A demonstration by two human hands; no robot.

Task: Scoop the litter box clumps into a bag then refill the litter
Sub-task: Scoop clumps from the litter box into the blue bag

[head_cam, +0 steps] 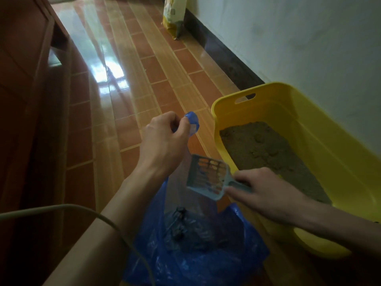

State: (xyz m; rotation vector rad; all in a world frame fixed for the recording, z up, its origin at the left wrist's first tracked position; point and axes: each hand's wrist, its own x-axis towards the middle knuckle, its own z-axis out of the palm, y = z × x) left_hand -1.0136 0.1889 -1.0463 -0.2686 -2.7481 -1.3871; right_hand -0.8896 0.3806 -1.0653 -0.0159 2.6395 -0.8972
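A yellow litter box sits on the floor along the right wall, with brownish-grey litter inside. A blue plastic bag stands open on the floor to its left, with dark clumps at its bottom. My left hand pinches the bag's handle and holds it up. My right hand grips the handle of a pale blue slotted scoop. The scoop hangs over the bag's mouth, tilted, and its slots look empty.
A yellow and white litter sack leans against the wall far ahead. Dark wooden furniture lines the left side. Glossy orange floor tiles run between them. A pale cable crosses my left forearm.
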